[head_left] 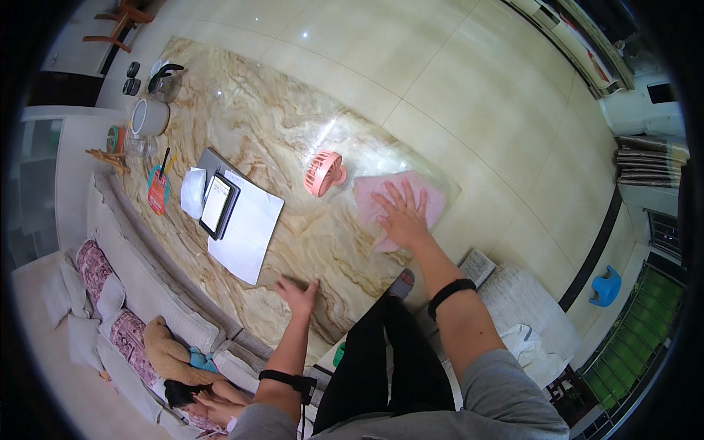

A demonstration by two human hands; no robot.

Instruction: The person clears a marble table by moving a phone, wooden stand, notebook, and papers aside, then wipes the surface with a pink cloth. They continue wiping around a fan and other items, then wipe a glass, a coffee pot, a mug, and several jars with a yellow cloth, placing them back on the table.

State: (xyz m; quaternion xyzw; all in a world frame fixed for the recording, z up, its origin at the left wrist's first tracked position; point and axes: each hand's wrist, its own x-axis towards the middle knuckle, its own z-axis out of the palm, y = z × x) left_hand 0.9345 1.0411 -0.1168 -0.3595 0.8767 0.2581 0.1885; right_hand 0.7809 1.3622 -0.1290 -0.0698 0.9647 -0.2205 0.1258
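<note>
The right hand point(402, 214) lay flat on a pink cloth point(435, 199), fingers spread wide and pushing down on it, not closed around it. The left hand point(297, 297) had its thumb and fingers apart and held nothing; it was by the near edge of the table, and I could not tell if it touched the top. The cloth was on the right part of the shiny stone-look table point(249, 110). It looked soft, thin and light, so it would likely fold and bunch up easily and not break. It might slide on the smooth top. A flat palm in the middle seemed a good way to move it, and a pinch at one edge a good way to lift it. There was one cloth. Just left of it stood one pink fan point(323, 174). More to the left were one big white paper point(249, 227) and one dark tablet point(218, 206) with a bright screen, lying partly over the paper. At the far left end were one white pot point(150, 119), one glass jug point(163, 89) with a black handle, and two small dark round things point(133, 70). Near and left, one brown teddy bear point(169, 356) and one other person point(209, 400) were on the sofa point(169, 279). Far to the right, one blue stool point(606, 286) was on the floor.
</note>
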